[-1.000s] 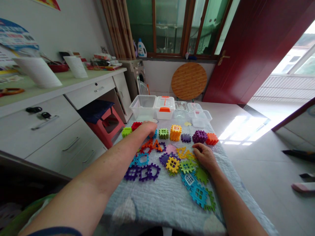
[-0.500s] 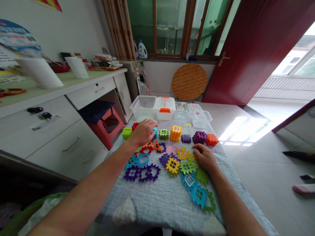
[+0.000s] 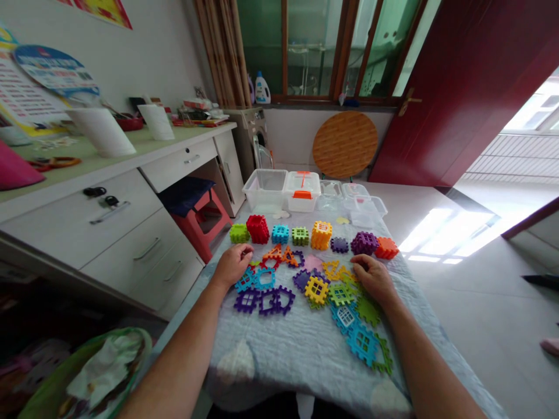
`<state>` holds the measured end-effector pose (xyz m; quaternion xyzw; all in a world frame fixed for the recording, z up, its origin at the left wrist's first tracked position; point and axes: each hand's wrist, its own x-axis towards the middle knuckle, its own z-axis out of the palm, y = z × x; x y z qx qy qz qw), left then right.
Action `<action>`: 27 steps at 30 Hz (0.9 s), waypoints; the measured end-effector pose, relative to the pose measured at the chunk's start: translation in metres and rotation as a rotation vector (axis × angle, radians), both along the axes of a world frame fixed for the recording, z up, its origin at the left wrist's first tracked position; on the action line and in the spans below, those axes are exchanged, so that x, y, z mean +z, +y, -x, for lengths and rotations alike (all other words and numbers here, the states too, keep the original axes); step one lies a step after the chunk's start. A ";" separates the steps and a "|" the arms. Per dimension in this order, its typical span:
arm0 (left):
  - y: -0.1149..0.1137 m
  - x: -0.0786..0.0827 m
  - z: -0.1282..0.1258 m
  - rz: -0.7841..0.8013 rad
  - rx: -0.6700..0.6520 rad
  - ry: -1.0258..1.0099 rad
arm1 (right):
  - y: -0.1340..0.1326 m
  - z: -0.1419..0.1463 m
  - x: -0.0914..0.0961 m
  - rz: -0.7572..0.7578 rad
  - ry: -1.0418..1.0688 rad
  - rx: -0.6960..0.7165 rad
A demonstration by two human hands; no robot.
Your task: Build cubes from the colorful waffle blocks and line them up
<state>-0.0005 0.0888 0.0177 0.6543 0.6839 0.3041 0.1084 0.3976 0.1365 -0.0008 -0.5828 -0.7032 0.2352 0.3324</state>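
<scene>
My left hand (image 3: pixel 234 265) is at the left of the table, fingers loosely curved and no piece visible in it. Close to its fingertips lie orange and red notched toy building tiles (image 3: pixel 271 254), with light blue tiles (image 3: pixel 264 279) just below. My right hand (image 3: pixel 371 276) rests at the right, thumb and forefinger a little apart, beside yellow tiles (image 3: pixel 332 269) and overlapping green tiles (image 3: pixel 342 294). Sorted stacks stand in a row behind: a red stack (image 3: pixel 257 229), a blue stack (image 3: pixel 280 234), a tall yellow stack (image 3: pixel 321 235) and a purple stack (image 3: pixel 364 243).
Behind the stacks stand an uncovered clear bin (image 3: pixel 265 187), a lidded box with orange clips (image 3: pixel 302 192) and clear containers (image 3: pixel 365 210). Purple tiles (image 3: pixel 264 300) lie nearer me. A red stool (image 3: pixel 198 212) is left of the table, and a green-rimmed basket (image 3: pixel 146 343) sits lower left.
My left hand has drawn back from the stacks toward me and left, uncovering the red and blue stacks. My right hand stays near the yellow tiles. The view has turned slightly left.
</scene>
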 end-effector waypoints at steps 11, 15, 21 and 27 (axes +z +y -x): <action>0.002 -0.012 0.009 -0.006 0.044 -0.272 | -0.002 0.001 0.002 -0.003 -0.016 -0.013; 0.000 -0.013 0.009 -0.008 0.063 -0.292 | -0.001 0.000 0.001 0.007 -0.032 -0.019; -0.002 -0.010 0.004 0.004 0.073 -0.290 | -0.001 0.000 -0.001 -0.022 -0.028 -0.008; -0.004 -0.011 0.003 -0.002 0.088 -0.277 | -0.004 0.000 0.000 -0.014 -0.023 -0.012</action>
